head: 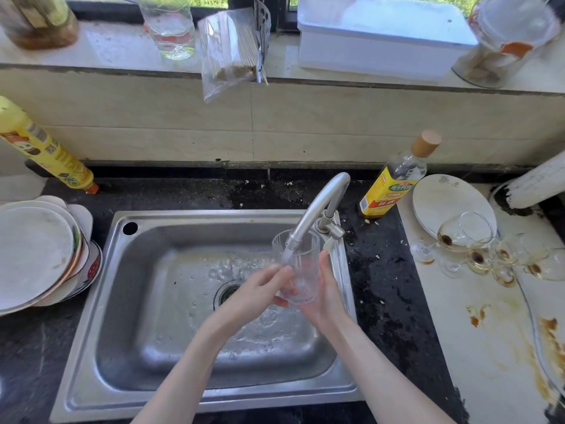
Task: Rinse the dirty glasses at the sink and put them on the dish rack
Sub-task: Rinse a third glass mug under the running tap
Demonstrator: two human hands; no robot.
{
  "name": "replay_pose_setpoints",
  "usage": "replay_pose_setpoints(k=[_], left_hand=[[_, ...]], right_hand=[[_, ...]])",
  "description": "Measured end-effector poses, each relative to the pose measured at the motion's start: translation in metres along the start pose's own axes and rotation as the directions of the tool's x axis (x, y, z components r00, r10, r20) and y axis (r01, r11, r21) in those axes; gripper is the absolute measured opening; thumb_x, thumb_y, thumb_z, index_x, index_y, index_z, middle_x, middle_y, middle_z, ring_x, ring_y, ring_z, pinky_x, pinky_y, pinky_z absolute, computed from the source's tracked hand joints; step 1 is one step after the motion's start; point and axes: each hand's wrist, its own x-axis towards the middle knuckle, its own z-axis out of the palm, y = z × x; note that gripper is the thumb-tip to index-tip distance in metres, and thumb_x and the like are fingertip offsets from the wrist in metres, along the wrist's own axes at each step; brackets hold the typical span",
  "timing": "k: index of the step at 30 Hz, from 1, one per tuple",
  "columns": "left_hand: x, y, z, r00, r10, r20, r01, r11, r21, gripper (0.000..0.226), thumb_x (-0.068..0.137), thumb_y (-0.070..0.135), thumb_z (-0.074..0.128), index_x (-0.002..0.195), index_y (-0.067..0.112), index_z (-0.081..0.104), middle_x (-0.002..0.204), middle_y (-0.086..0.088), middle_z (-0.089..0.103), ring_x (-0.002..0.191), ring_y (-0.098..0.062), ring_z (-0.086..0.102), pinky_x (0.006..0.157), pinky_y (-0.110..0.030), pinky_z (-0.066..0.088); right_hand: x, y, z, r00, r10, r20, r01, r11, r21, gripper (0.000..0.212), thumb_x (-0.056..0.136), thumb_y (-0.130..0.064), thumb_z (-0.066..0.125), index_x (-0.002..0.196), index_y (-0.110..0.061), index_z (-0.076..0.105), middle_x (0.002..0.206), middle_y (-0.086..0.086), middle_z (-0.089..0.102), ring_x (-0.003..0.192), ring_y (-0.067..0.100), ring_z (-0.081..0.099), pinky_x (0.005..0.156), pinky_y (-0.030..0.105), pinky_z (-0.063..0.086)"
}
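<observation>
Head view: a ribbed glass (pixel 298 267) stands upright over the sink (pixel 91 301), under the tap (pixel 318 209). The left hand (pixel 260 296) curls its fingers (pixel 279 272) round its near side; the right hand (pixel 328 293) cups its far side, thumb up.

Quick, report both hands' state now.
Left hand: grips the ribbed glass under the faucet.
Right hand: holds the same glass.

Beige tiled wall (pixel 275 123), sunlit window sill (pixel 116 50), black countertop (pixel 382 286)
</observation>
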Motion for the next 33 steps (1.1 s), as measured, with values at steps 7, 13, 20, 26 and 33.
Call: replay_pose_setpoints(k=[7, 13, 20, 26, 33], left_hand=[[0.0, 0.006, -0.012, 0.971, 0.134, -0.196, -0.096, 0.977, 0.188, 0.019, 0.094, 0.022, 0.049, 0.079, 0.015, 0.057, 0.084, -0.006, 0.067, 0.083, -0.019, 0.065, 0.076, -0.023, 0.053], [0.012, -0.014, -0.037, 0.783, 0.62, 0.042, -0.403, 0.454, 0.795, 0.033, 0.073, 0.023, 0.074, 0.099, 0.025, 0.055, 0.11, -0.003, 0.046, 0.114, -0.019, 0.04, 0.097, -0.03, 0.035], [0.004, -0.008, -0.025, 0.661, 0.708, 0.247, -0.517, 0.191, 0.834, 0.016, 0.081, 0.009, 0.046, 0.072, 0.019, 0.055, 0.076, 0.006, 0.058, 0.08, -0.013, 0.057, 0.106, -0.036, 0.029], [0.001, -0.019, -0.02, 0.666, 0.699, 0.26, -0.479, 0.134, 0.868, 0.013, 0.077, 0.004, 0.049, 0.075, 0.015, 0.056, 0.076, 0.001, 0.055, 0.079, -0.019, 0.05, 0.104, -0.032, 0.033], [-0.001, -0.025, -0.019, 0.766, 0.623, 0.157, -0.348, 0.197, 0.917, 0.022, 0.086, 0.013, 0.042, 0.071, 0.008, 0.057, 0.071, -0.003, 0.052, 0.072, -0.025, 0.055, 0.101, -0.036, 0.038]], right_hand=[[0.004, -0.008, -0.001, 0.997, 0.06, -0.045, -0.065, 0.99, -0.125, 0.077, 0.085, -0.069, 0.013, 0.124, -0.02, 0.059, 0.11, 0.0, 0.069, 0.097, 0.01, 0.066, 0.072, 0.025, 0.051], [0.006, -0.012, -0.01, 0.986, 0.157, -0.05, -0.161, 0.98, -0.118, 0.062, 0.089, -0.067, 0.015, 0.107, -0.031, 0.062, 0.089, -0.008, 0.072, 0.068, 0.005, 0.065, 0.066, 0.027, 0.042], [0.002, -0.015, -0.014, 0.981, 0.148, -0.123, -0.164, 0.977, -0.133, 0.06, 0.088, -0.065, 0.033, 0.114, -0.021, 0.063, 0.114, 0.005, 0.068, 0.1, 0.017, 0.067, 0.076, 0.033, 0.055], [-0.022, -0.012, -0.012, 0.943, -0.204, -0.264, 0.02, 0.825, -0.565, 0.023, 0.096, -0.033, 0.047, 0.102, -0.013, 0.058, 0.098, -0.004, 0.061, 0.094, 0.013, 0.058, 0.069, 0.02, 0.053], [-0.035, -0.01, -0.001, 0.976, -0.213, -0.052, 0.107, 0.669, -0.736, 0.032, 0.094, -0.028, 0.048, 0.065, -0.02, 0.058, 0.065, -0.01, 0.058, 0.081, 0.013, 0.051, 0.082, 0.029, 0.041]])
